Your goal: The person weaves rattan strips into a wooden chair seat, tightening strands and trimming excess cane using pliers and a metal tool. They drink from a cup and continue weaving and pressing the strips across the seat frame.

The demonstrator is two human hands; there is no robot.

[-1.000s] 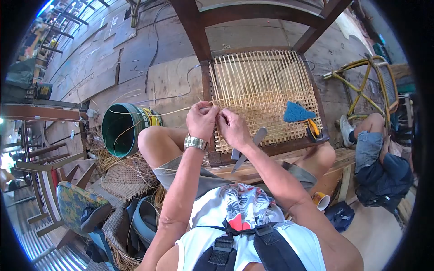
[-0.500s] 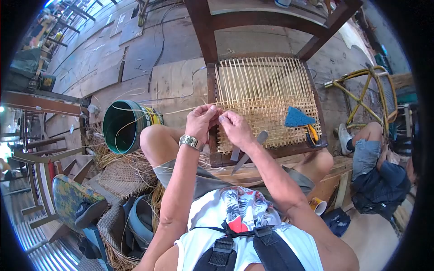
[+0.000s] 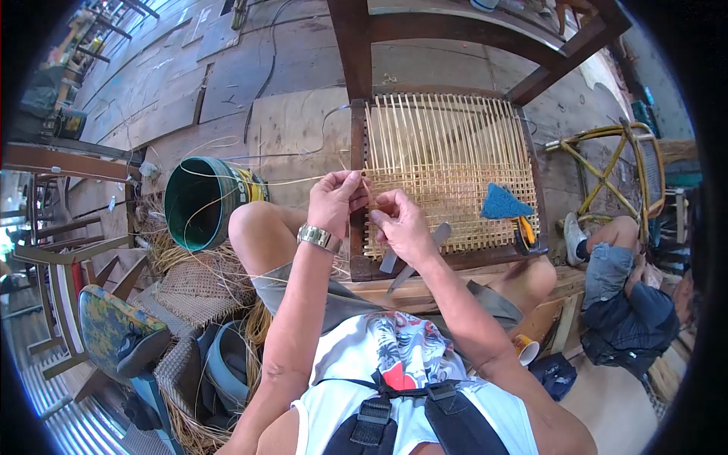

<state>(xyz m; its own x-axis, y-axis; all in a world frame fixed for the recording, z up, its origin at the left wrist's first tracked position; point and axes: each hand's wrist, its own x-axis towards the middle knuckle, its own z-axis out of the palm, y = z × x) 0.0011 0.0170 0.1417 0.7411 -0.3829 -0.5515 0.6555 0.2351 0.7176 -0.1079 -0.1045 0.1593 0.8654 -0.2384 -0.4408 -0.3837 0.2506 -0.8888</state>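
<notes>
A chair seat (image 3: pixel 447 193) of woven cane in a dark wooden frame lies across my lap; open parallel strands show at its far part and a tighter weave nearer me. At the frame's left rail, my left hand (image 3: pixel 332 206), with a metal watch (image 3: pixel 319 237) on the wrist, pinches a thin cane strand (image 3: pixel 292 180) trailing left toward the bucket. My right hand (image 3: pixel 403 227) is closed beside it over the weave's left edge, thumb against the fingers; whatever lies between them is too small to make out. A flat metal blade (image 3: pixel 441 233) rests on the seat by my right wrist.
On the seat's right lie a blue scouring pad (image 3: pixel 503 202) and a yellow-handled tool (image 3: pixel 525 230). A green bucket (image 3: pixel 234 205) stands left of my knee, above piled cane scraps (image 3: pixel 201 292). At right are a yellow-framed chair (image 3: pixel 644 178) and a seated person (image 3: pixel 626 303).
My right hand's fingers have curled in more and moved slightly right of the left hand. The left hand still pinches the strand. The whole view has shifted a little.
</notes>
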